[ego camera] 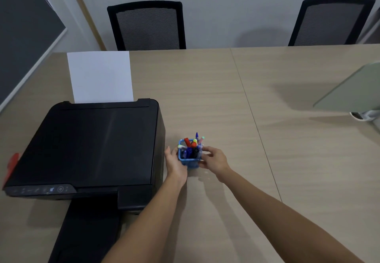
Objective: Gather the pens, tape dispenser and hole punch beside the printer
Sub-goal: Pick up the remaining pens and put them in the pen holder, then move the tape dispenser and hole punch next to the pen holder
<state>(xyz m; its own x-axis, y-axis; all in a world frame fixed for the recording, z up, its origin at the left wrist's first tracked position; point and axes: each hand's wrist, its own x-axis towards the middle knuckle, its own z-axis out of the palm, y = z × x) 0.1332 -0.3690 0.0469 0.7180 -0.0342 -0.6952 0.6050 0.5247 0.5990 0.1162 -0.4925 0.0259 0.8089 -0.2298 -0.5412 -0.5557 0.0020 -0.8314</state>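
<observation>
A small blue mesh pen holder point(192, 163) stands on the wooden table point(226, 102) just right of the black printer point(92, 145). Several pens and markers point(193, 144) stick out of its top, red, blue, pink and green among them. My left hand point(174, 163) presses against the holder's left side, between it and the printer. My right hand point(214, 159) grips the holder's right side with curled fingers. No tape dispenser or hole punch shows in the head view.
A white sheet point(99, 76) stands in the printer's rear feed, and its black output tray point(88, 232) reaches toward me. Two black mesh chairs point(147, 26) point(333, 21) stand behind the table. A pale green laptop lid point(353, 90) is at the right edge. A red object point(11, 166) sits left of the printer.
</observation>
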